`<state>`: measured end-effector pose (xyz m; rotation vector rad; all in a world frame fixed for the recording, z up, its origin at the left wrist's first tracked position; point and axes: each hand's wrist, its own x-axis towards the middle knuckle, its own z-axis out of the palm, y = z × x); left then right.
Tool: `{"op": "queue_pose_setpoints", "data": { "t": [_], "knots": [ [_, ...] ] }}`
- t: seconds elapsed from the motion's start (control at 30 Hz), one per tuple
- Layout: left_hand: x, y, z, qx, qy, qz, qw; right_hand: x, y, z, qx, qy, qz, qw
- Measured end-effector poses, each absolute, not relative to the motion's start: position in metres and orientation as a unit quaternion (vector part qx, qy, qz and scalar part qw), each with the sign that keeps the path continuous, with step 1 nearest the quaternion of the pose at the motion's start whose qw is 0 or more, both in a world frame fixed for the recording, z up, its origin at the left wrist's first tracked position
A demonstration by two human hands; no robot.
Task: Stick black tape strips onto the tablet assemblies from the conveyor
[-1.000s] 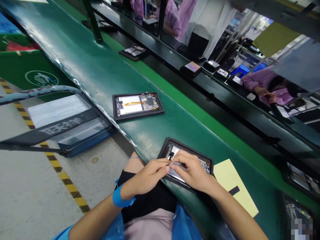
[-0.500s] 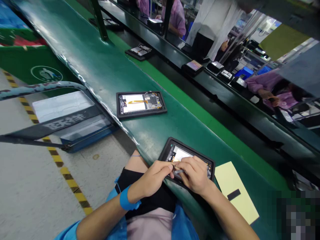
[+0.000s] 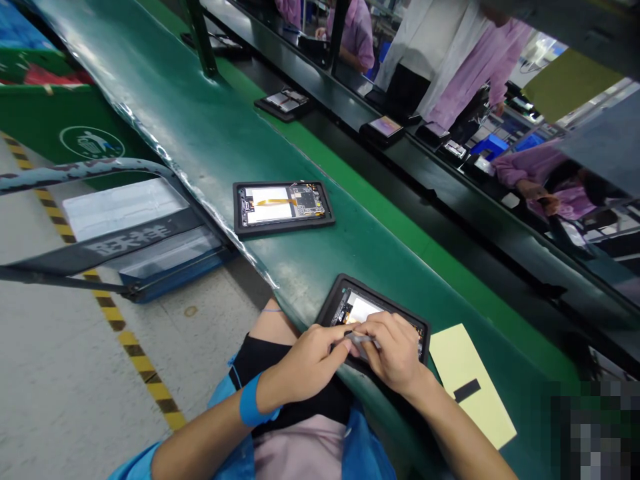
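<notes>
Over an opened tablet point(image 3: 361, 308) in a black tray point(image 3: 334, 293), my two hands meet with the fingertips close together. My left hand point(image 3: 315, 360) is closed in a pinch at one end of a small grey strip point(image 3: 361, 339). The fingers of my right hand point(image 3: 395, 350) are closed on the strip's other side. Exactly what the strip is, I cannot make out. My right hand covers much of the tablet's inside. Just right of the tray lies a yellow sheet point(image 3: 470, 360) with a black strip point(image 3: 467, 390) stuck on it.
Farther left on the green bench point(image 3: 200, 153), a second opened tablet point(image 3: 273, 205) shows an orange ribbon cable. A black conveyor point(image 3: 430, 200) carrying several devices runs beyond. Left of the bench are a green bin point(image 3: 45, 127) and a metal-framed chair point(image 3: 150, 233). Co-workers point(image 3: 465, 73) are across the line.
My fingers have shifted slightly over the tablet, and more of the grey strip shows between them. Across the line, a person in pink has come further into view. The second tablet stays put.
</notes>
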<state>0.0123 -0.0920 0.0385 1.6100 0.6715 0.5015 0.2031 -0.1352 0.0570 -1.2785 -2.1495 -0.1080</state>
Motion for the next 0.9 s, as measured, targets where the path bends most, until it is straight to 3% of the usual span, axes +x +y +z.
{"op": "queue_pose_setpoints", "data": {
  "t": [0.23, 0.43, 0.7, 0.8, 0.9],
  "knots": [
    [0.010, -0.092, 0.031, 0.626, 0.331, 0.177, 0.683, 0.214, -0.138, 0.059, -0.524, -0.783, -0.024, 0.333],
    [-0.001, -0.091, 0.017, 0.603, 0.338, 0.205, 0.693, 0.224, -0.134, 0.065, -0.591, -0.712, 0.123, 0.358],
    [-0.015, -0.087, 0.006, 0.775, 0.334, 0.368, 0.390, 0.214, -0.133, 0.034, -0.620, -0.693, 0.247, 0.272],
    [-0.017, -0.088, 0.001, 0.828, 0.338, 0.356, 0.272, 0.208, -0.133, 0.027, -0.637, -0.698, 0.237, 0.228],
    [-0.018, -0.089, -0.004, 0.862, 0.326, 0.320, 0.217, 0.205, -0.130, 0.024, -0.653, -0.698, 0.213, 0.203]
  ]
}}
